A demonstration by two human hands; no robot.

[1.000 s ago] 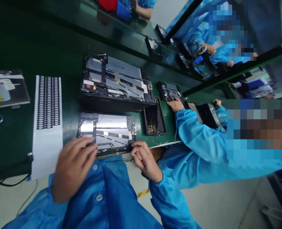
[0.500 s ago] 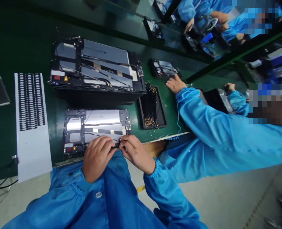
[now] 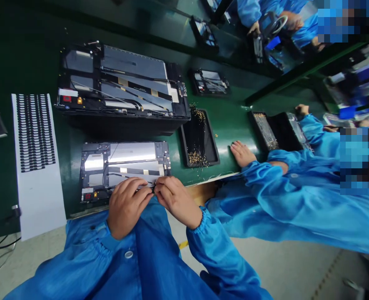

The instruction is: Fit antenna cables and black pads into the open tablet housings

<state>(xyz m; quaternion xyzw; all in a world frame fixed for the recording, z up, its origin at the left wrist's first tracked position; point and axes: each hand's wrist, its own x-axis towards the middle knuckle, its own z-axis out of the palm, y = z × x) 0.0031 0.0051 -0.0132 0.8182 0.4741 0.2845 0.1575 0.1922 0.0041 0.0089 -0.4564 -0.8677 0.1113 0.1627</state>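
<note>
Bending both hands over the near edge of the opened device [image 3: 125, 160], I have my fingertips almost meeting there, and I take that spot as the centre of my clock. My left hand [image 3: 128, 204] comes in from 8 o'clock, its thumb and forefinger drawn together at the tips. My right hand [image 3: 178, 198] comes in from 4 o'clock, fingers curled, tips just beside the left ones. Whether either hand grips something small I cannot tell, since my own fingers hide the spot. The device lies flat on the green table [image 3: 231, 125], stretching off towards 10 o'clock, silver plates and dark strips facing up, with a red patch [image 3: 88, 196] and a yellow patch [image 3: 95, 194] at its corner near 9 o'clock. Between 11 and 12 sits a thick dark stack [image 3: 122, 91], a similar opened device on top. A black tray [image 3: 214, 146] lies between 1 and 2, holding thin dark cables [image 3: 197, 133] with gold-coloured ends. Beyond it, at 1 o'clock, is another opened unit [image 3: 211, 82]. A co-worker's hand [image 3: 243, 154] rests on the table at 2. Towards 9 o'clock lies a white sheet [image 3: 41, 191], rows of small black pieces [image 3: 36, 133] covering its far half.
</note>
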